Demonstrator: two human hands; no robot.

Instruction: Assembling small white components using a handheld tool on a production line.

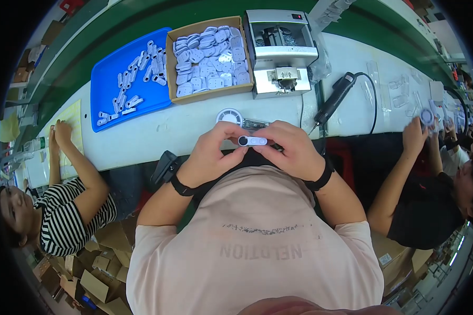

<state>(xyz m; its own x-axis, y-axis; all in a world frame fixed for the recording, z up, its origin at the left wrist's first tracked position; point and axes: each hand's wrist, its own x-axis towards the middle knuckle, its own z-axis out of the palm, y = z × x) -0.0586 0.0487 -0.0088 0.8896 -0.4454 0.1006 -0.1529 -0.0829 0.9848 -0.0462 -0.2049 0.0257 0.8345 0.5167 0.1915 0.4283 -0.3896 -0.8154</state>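
My left hand (211,152) and my right hand (295,151) meet in front of my chest at the table's near edge. Between their fingertips they pinch a small white oblong plastic part (256,141) with a dark round end and two round marks like buttons. Both hands are closed on it, one at each end. Just beyond my fingers, a white round part with a ring-shaped face (229,115) lies on the table. Beside it, partly hidden by my hands, is a narrow piece (255,124) that looks clear or metallic.
A blue tray (102,107) holds several small white parts. Next to it stands a cardboard box (210,96) of white plastic covers, then a screw feeder (282,52). A corded electric screwdriver (335,100) lies right. Co-workers sit left (71,210) and right (425,205).
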